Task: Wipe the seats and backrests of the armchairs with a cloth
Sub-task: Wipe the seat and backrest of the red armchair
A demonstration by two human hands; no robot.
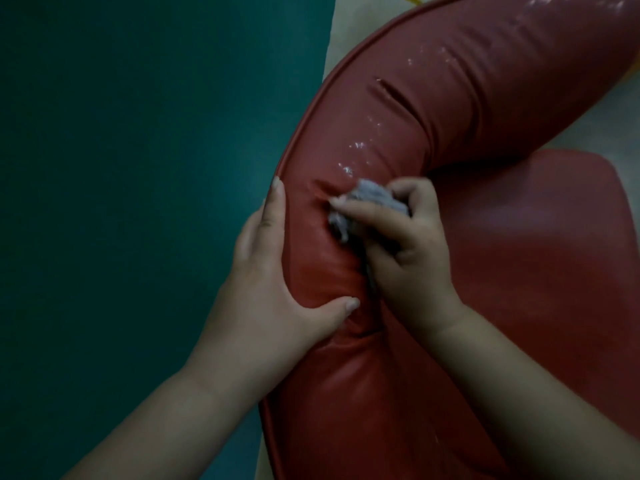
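Backrest wipe in progress, both hands on the red armchair's curved back.

Left hand [263, 271] was spread flat over the left edge of the backrest [433, 109], fingers straight along the piped rim, thumb dug into the padding; it braced the cushion and gripped nothing. Padding dented under that thumb, so I judged it soft and springy under a slick vinyl-like skin: best steadied at the rim as shown, not pinched. Right hand [405, 237] was just beside it, fingers curled round a bunched grey cloth [367, 202], pressing it on the backrest near a crease. Cloth looked light, limp and frayed, easiest kept balled up. Backrest was dark red, creased, with wet glints far of the cloth. Seat [540, 254] lay right, matte red.
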